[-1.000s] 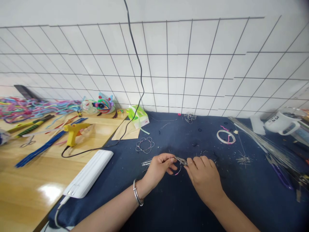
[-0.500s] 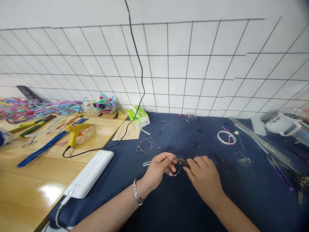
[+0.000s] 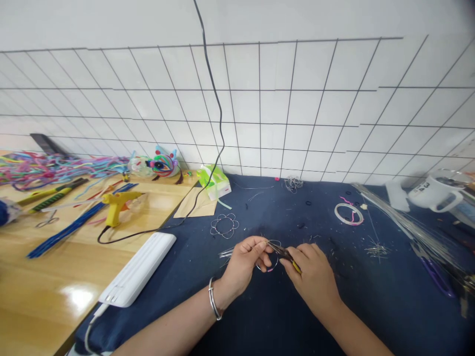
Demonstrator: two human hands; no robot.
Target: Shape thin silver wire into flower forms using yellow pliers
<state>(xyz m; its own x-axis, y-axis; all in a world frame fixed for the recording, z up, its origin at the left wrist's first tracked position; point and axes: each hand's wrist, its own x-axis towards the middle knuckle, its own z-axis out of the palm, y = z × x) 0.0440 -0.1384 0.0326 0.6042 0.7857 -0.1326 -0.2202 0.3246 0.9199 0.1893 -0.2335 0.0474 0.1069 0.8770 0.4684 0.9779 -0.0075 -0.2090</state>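
Note:
Over the dark blue cloth, my left hand (image 3: pixel 249 257) pinches a thin wire ring (image 3: pixel 272 267) that has a small pink bit at its lower edge. My right hand (image 3: pixel 310 269) is closed round pliers (image 3: pixel 285 253) with yellow and black handles. The plier jaws point left and meet the wire near my left fingertips. Beyond my left hand lies a flower-shaped wire piece (image 3: pixel 224 226) with looped petals. A bunch of short wires (image 3: pixel 226 253) sticks out beside my left hand.
At left are a yellow glue gun (image 3: pixel 118 205), blue stems (image 3: pixel 70 227) and a white power bank (image 3: pixel 138 269). A tissue pack (image 3: pixel 217 183) stands behind. At right are a tape roll (image 3: pixel 349 214), long wires (image 3: pixel 404 217), scissors (image 3: pixel 432 269) and a mug (image 3: pixel 434 190).
My right hand has shifted slightly and its grip has loosened a little, so more of the yellow plier handle shows. The camera view has tilted slightly upward.

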